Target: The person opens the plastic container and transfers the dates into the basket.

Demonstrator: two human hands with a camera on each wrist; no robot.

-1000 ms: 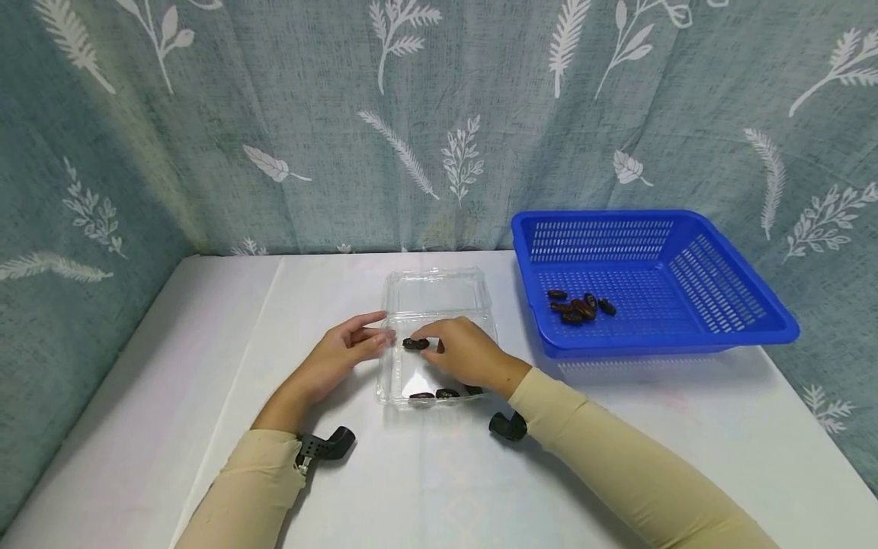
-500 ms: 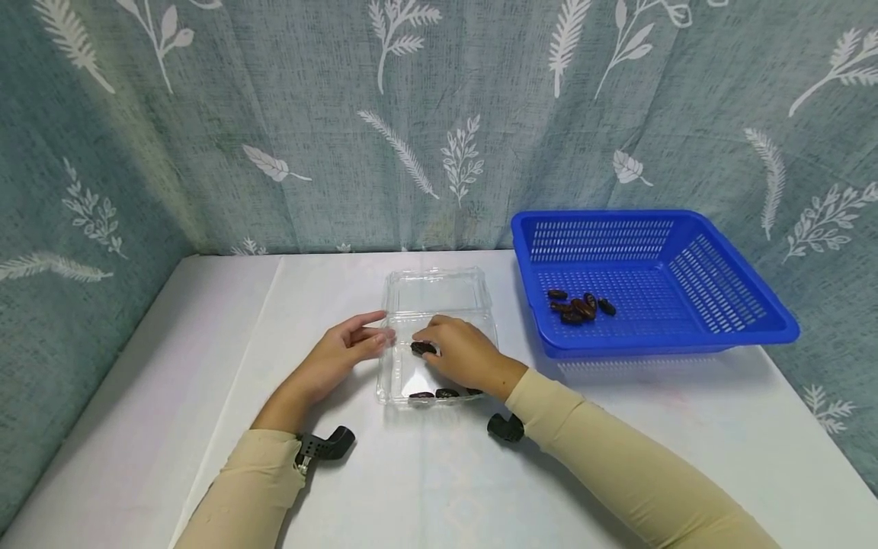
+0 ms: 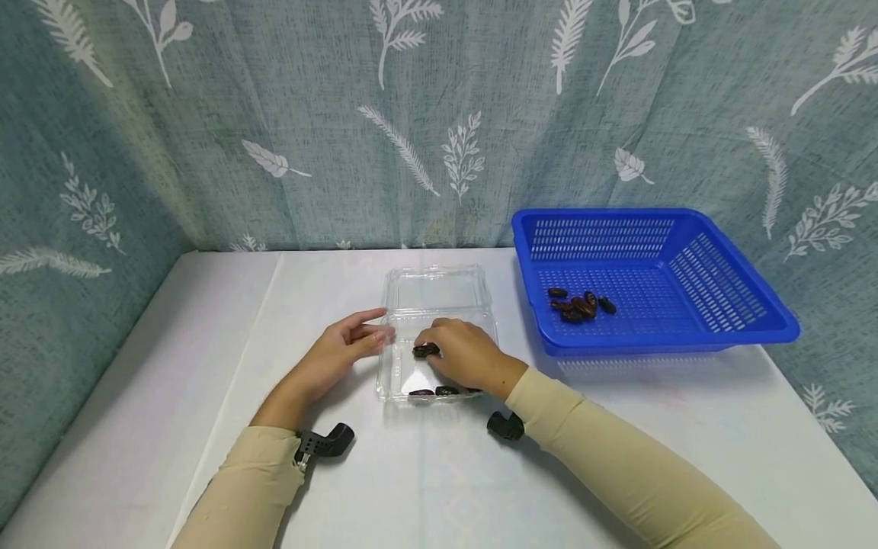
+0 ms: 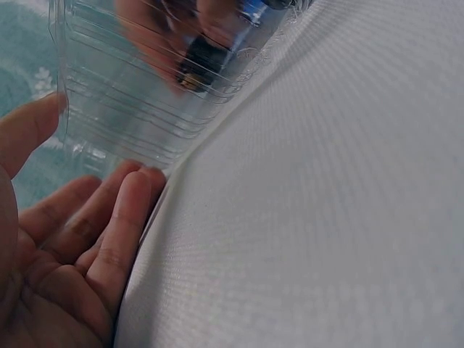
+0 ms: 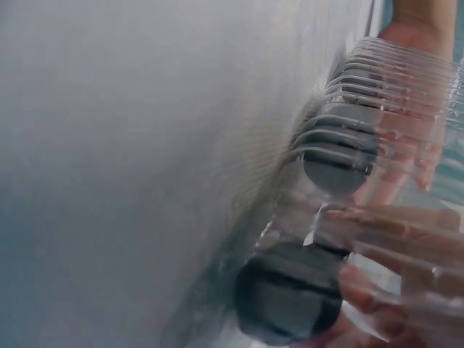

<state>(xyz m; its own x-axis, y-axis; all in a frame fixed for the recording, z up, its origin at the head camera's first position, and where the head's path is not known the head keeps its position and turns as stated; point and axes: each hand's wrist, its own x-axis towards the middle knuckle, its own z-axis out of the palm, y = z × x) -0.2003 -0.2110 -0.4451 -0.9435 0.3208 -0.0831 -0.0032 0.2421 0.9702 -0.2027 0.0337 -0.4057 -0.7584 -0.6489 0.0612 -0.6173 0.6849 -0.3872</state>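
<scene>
A clear plastic clamshell box stands on the table with its lid laid back. Inside it, my right hand pinches a dark date between thumb and fingers, low over the floor of the box. That date also shows through the clear wall in the left wrist view. More dates lie in a row along the near wall, the rightmost partly hidden under my right wrist. My left hand rests beside the box, its extended fingers and thumb touching the left wall. The right wrist view is blurred by the plastic.
A blue plastic basket stands at the back right, with several dates at its left end. A white cloth covers the table. A patterned curtain hangs behind. A black wrist camera mount juts from each sleeve.
My right hand has shifted slightly right and toward the near side inside the box, carrying the date with it. The left hand has stayed at the left wall.
</scene>
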